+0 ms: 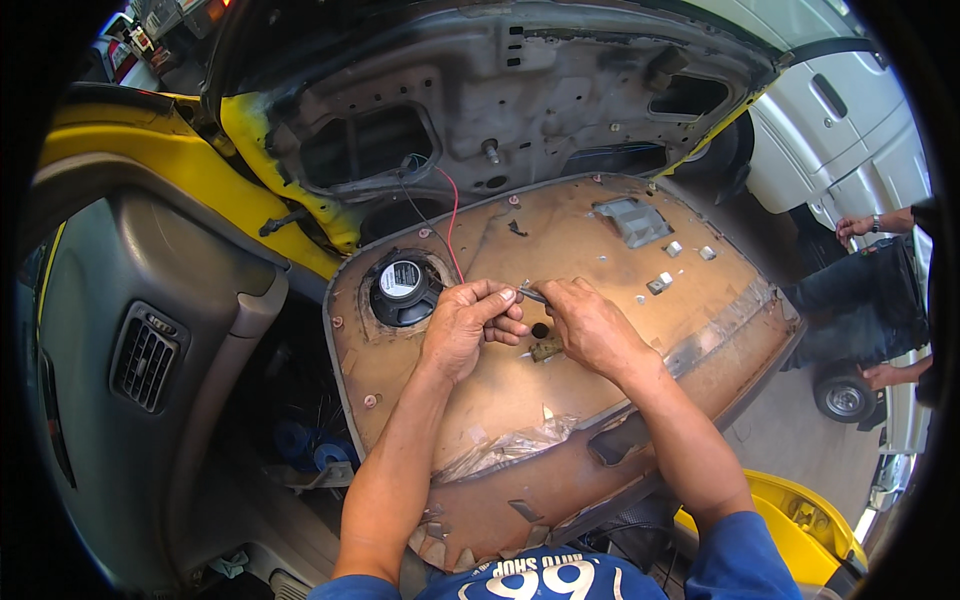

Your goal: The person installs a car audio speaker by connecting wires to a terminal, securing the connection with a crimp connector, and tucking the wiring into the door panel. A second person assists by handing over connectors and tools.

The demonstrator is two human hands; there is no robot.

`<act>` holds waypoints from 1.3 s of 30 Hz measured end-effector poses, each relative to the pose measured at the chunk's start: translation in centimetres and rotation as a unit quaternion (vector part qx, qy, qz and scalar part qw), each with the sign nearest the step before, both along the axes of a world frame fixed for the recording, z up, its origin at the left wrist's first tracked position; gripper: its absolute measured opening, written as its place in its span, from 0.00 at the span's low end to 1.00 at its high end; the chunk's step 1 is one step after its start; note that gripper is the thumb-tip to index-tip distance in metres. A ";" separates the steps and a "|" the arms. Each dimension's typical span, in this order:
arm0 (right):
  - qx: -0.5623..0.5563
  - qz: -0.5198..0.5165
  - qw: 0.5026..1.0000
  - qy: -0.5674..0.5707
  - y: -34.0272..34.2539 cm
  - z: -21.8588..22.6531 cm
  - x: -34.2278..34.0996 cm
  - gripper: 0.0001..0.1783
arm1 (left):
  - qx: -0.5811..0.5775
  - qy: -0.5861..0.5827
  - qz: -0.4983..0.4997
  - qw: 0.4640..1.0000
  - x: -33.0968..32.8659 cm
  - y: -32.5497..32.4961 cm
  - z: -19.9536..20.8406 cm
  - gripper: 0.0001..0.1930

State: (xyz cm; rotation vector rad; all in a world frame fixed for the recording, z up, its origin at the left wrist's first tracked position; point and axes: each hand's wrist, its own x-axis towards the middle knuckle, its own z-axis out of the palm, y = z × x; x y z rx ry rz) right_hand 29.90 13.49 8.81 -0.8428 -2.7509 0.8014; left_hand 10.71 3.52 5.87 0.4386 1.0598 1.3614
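Observation:
My left hand [473,325] is closed over a brown door panel [500,390], thumb and forefinger pinched together. A thin red wire [453,215] comes down from the door shell and runs into this hand. Opposite it, my right hand [592,325] is closed too, its fingers around a small dark metallic piece [534,294] that meets the left fingertips. Its kind is too small to make out. Left of my hands, a round black speaker [403,287] with a silver-white centre sits in the panel. A dark wire [411,200] hangs near the red one.
Beyond the panel stands the bare inner door shell [470,110], yellow at its edges. A grey dashboard with an air vent [146,357] is at the left. White clips [660,283] and a silver patch [634,221] are on the panel. Another person [865,300] stands at the right beside a white vehicle [850,120].

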 end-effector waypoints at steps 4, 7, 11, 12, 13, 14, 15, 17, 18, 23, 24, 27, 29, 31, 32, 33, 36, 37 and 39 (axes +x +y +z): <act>-0.010 0.005 1.000 0.009 0.0 0.1 0.0 0.15 | -0.004 -0.002 0.004 1.000 0.0 0.0 0.0 0.10; 0.002 0.000 1.000 -0.002 -0.1 0.0 0.1 0.14 | -0.005 -0.009 0.010 1.000 0.1 0.0 -0.2 0.10; 0.015 0.013 0.999 0.032 0.0 -0.2 0.2 0.14 | 0.005 -0.001 0.026 1.000 0.5 0.0 -0.4 0.10; 0.017 0.012 0.999 0.036 0.0 -0.3 0.2 0.14 | 0.009 -0.005 0.031 0.999 0.6 0.0 -0.4 0.10; 0.018 0.011 0.999 0.039 0.0 -0.3 0.2 0.15 | 0.009 -0.009 0.037 0.999 0.6 0.0 -0.4 0.10; 0.017 0.008 0.999 0.038 -0.1 -0.4 0.2 0.16 | 0.015 -0.004 0.038 0.999 0.6 0.0 -0.4 0.10; 0.015 0.005 0.999 0.037 -0.1 -0.4 0.3 0.17 | 0.016 0.000 0.039 0.999 0.6 0.0 -0.4 0.10; 0.010 -0.002 0.999 0.030 -0.2 -0.3 0.3 0.20 | 0.017 0.008 0.041 0.999 0.6 0.0 -0.3 0.10; 0.008 -0.006 1.000 0.025 -0.3 -0.2 0.3 0.22 | 0.016 0.013 0.042 0.999 0.6 0.0 -0.3 0.10; 0.020 -0.012 1.000 0.018 -0.4 0.1 0.1 0.22 | 0.018 0.024 0.041 0.999 0.6 0.0 -0.1 0.11; 0.025 -0.012 0.999 0.018 -0.4 0.1 0.1 0.22 | 0.018 0.025 0.040 0.999 0.6 0.0 -0.1 0.11; 0.027 -0.009 0.999 0.017 -0.3 -0.1 0.1 0.22 | 0.013 0.028 0.040 0.999 0.7 0.0 0.0 0.10; 0.023 -0.007 0.999 0.021 -0.3 -0.2 0.1 0.21 | 0.010 0.029 0.043 0.999 0.8 0.0 0.0 0.10; 0.016 -0.006 0.999 0.031 -0.3 -0.4 0.2 0.21 | 0.008 0.029 0.044 0.999 0.8 0.0 0.1 0.10; 0.017 -0.006 0.999 0.028 -0.3 -0.5 0.2 0.20 | 0.009 0.028 0.045 0.999 0.9 0.0 0.1 0.10; 0.015 -0.005 0.999 0.027 -0.3 -0.5 0.2 0.20 | 0.007 0.029 0.046 0.998 0.9 0.0 0.1 0.10; 0.012 -0.007 0.999 0.030 -0.4 -0.5 0.1 0.16 | 0.005 0.032 0.048 0.998 0.9 0.0 0.1 0.10; 0.012 -0.008 0.999 0.031 -0.4 -0.5 0.1 0.14 | 0.003 0.035 0.049 0.998 0.9 0.0 0.1 0.10; 0.021 -0.004 0.999 0.033 -0.4 -0.4 0.0 0.09 | 0.005 0.035 0.051 0.998 0.9 0.0 0.2 0.10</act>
